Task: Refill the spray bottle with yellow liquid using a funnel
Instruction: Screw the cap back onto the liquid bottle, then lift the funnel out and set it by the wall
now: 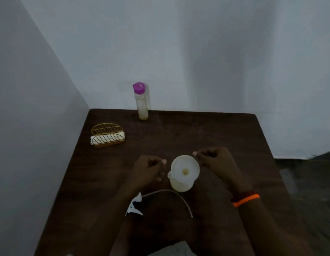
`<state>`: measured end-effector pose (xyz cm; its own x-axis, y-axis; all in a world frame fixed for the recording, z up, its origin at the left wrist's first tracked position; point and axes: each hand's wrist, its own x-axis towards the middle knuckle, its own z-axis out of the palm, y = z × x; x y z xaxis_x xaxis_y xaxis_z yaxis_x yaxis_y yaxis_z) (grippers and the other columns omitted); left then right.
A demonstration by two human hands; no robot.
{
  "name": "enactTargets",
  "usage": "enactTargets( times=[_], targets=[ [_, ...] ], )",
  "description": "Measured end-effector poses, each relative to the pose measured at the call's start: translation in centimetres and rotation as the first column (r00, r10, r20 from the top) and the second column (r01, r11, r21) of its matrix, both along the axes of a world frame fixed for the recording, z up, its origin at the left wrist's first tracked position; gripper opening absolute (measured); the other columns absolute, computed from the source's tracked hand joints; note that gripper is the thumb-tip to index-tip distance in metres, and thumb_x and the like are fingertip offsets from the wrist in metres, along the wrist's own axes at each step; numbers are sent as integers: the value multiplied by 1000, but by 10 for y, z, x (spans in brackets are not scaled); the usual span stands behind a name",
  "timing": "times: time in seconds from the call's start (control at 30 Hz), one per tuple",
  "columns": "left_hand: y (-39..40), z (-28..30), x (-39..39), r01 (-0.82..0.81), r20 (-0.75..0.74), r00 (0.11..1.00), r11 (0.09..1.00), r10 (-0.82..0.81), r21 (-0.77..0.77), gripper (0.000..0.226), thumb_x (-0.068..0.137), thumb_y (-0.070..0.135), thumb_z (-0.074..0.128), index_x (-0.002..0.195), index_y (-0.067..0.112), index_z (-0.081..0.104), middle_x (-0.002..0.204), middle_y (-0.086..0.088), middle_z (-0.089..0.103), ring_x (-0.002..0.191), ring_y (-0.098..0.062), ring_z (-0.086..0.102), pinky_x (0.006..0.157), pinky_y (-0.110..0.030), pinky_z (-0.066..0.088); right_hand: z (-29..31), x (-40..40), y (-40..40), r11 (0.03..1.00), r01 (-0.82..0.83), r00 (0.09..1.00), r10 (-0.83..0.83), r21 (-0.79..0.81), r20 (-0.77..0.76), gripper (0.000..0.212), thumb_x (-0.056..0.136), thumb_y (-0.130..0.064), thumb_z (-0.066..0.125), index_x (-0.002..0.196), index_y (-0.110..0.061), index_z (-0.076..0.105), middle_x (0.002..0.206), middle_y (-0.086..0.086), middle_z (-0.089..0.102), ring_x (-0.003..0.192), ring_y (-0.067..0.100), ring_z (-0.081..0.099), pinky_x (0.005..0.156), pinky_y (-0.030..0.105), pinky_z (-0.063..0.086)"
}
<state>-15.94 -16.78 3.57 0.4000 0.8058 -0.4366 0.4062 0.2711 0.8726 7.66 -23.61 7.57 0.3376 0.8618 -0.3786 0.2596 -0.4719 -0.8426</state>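
Fingers of both hands, left (pixel 148 168) and right (pixel 215 159), curl loosely, holding nothing, flanking the white plastic funnel (pixel 185 168).
It sits mouth-up, axis vertical, in the translucent spray bottle (pixel 180 182) at mid-surface (pixel 206 130); the detached spray head (pixel 134 205) lies nearer, tube curving rightward.

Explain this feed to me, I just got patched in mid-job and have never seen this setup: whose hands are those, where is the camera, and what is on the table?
There is no robot here: a person works bare-handed, and the single picture comes from a camera worn on their head, looking down.

The left hand and right hand hover on either side of a white funnel seated in the pale spray bottle; neither holds anything.

On the dark table: the removed spray head with its curved tube near the person, a purple-capped bottle with a little yellowish liquid at the far edge, and a gold wire napkin holder at left.
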Motion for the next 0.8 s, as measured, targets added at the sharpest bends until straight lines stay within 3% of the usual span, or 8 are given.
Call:
enactTargets(
  times=[0.27, 0.4, 0.5, 0.73, 0.8],
  targets=[
    [-30, 13, 17, -106, 93, 990, 994, 106, 2, 14, 96, 10, 62, 98, 13, 76, 86, -7, 76, 69, -18, 72, 62, -27, 59, -8, -10, -22, 999, -38, 996, 35, -32, -84, 17, 94, -19, 67, 102, -7, 76, 91, 8, 77, 72, 16, 75, 61, 28, 61],
    [-29, 19, 20, -123, 94, 988, 992, 119, 37, 16, 96, 11, 63, 95, 18, 77, 87, 1, 77, 77, -19, 74, 71, -33, 61, -2, -8, -24, 999, -37, 996, 36, -10, -85, 20, 97, -17, 62, 100, -3, 76, 87, 13, 76, 71, 24, 74, 57, 26, 59],
    [-29, 25, 22, -134, 107, 986, 990, 129, 39, 15, 97, 13, 62, 97, 18, 77, 87, 0, 77, 79, -20, 74, 69, -32, 61, 0, -5, -25, 999, -52, 996, 53, 11, -77, 21, 99, -17, 60, 97, -2, 75, 86, 14, 76, 71, 29, 74, 61, 34, 62],
    [-34, 27, 30, -167, 102, 982, 984, 160, 63, 14, 96, 12, 64, 99, 12, 77, 86, -1, 77, 72, -13, 73, 61, -19, 55, -3, -4, -28, 998, -52, 999, 53, 27, -8, 21, 99, -18, 58, 96, -5, 75, 84, 11, 77, 72, 26, 74, 67, 37, 61],
    [-36, 26, 31, -183, 105, 978, 982, 178, 47, 14, 96, 11, 63, 99, 11, 77, 86, -3, 77, 75, -16, 74, 63, -21, 57, -3, -4, -29, 999, -50, 998, 50, 19, -33, 21, 100, -17, 58, 96, -4, 75, 83, 12, 76, 71, 27, 74, 70, 40, 63]
  ],
)
